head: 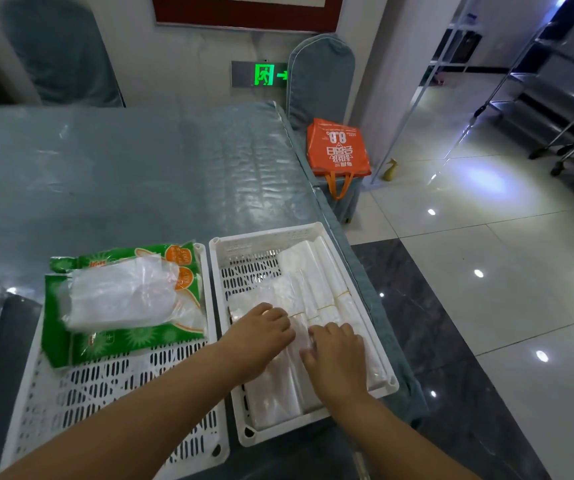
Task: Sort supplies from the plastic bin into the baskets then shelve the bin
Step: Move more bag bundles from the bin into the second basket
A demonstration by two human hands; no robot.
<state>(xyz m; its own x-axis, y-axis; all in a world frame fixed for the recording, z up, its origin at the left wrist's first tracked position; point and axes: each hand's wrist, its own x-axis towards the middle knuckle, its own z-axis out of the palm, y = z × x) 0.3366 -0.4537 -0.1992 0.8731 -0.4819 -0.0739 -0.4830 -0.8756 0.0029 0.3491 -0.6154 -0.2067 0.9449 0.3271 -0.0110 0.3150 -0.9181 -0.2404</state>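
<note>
Left hand (261, 332) and right hand (335, 351) press flat, fingers relaxed, on clear bag bundles (309, 299) directly beneath; bundles run lengthwise away along right basket (354, 252).

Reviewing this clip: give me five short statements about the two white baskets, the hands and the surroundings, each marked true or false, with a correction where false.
1. Both hands rest on the clear plastic bag bundles in the right white slotted plastic basket. True: left hand, right hand.
2. The green printed packets lie in the right basket. False: they lie in the left white slotted basket.
3. A loose clear plastic bag lies on top of the green packets. True.
4. The orange tote bag sits on the table. False: it sits on a covered chair beside the table.
5. The right basket stands in the middle of the table. False: it stands at the table's right edge.
</note>
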